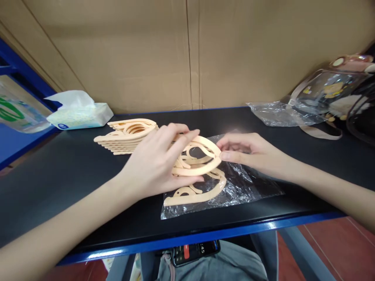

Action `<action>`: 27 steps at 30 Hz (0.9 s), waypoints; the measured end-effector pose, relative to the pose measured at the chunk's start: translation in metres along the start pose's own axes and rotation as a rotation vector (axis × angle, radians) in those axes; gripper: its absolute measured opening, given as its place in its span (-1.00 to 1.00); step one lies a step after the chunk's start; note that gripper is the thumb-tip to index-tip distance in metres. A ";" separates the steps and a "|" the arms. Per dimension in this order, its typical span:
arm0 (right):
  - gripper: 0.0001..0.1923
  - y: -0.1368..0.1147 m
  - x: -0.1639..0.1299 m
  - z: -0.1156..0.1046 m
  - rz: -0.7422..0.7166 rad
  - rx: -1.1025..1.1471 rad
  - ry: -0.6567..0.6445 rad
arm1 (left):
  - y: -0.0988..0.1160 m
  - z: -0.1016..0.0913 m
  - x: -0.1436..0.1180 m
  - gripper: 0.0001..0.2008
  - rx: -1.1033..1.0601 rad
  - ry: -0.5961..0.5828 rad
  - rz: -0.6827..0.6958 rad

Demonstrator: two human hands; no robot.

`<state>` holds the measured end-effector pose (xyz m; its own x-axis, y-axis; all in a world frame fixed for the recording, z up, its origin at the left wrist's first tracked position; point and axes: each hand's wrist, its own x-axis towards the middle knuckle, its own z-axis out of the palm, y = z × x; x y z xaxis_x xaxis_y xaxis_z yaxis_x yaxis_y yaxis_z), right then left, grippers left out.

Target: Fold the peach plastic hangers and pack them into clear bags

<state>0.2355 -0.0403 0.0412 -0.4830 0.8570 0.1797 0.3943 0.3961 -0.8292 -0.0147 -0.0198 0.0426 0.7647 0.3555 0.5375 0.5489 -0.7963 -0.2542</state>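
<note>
A beige folding clothes hanger (202, 170) is held up a little above the table between both hands. My left hand (161, 156) grips its left part from above, hiding that end. At its right tip, my right hand (243, 150) pinches it between thumb and fingers. Beneath lies another beige hanger (196, 198) on a clear plastic bag (249, 187). A neat stack of folded beige hangers (125, 136) stands just beyond my left hand, partly covered by it.
A tissue pack (84, 115) is at the back left, beside a hanging clear bottle-like container (20, 113). Another clear bag (275, 114) and a transparent strapped container (328, 89) are at the back right. Cardboard (146, 58) walls the back. A phone (196, 251) lies on my lap below the blue table edge (205, 237).
</note>
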 end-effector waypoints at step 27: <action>-0.71 0.000 0.000 -0.015 0.126 0.075 0.005 | -0.010 0.004 -0.006 -0.20 0.069 -0.060 -0.037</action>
<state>0.2469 -0.0349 0.0487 -0.4297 0.8999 0.0739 0.3916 0.2594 -0.8828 -0.0234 -0.0119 0.0390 0.7610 0.4141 0.4993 0.5976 -0.7471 -0.2912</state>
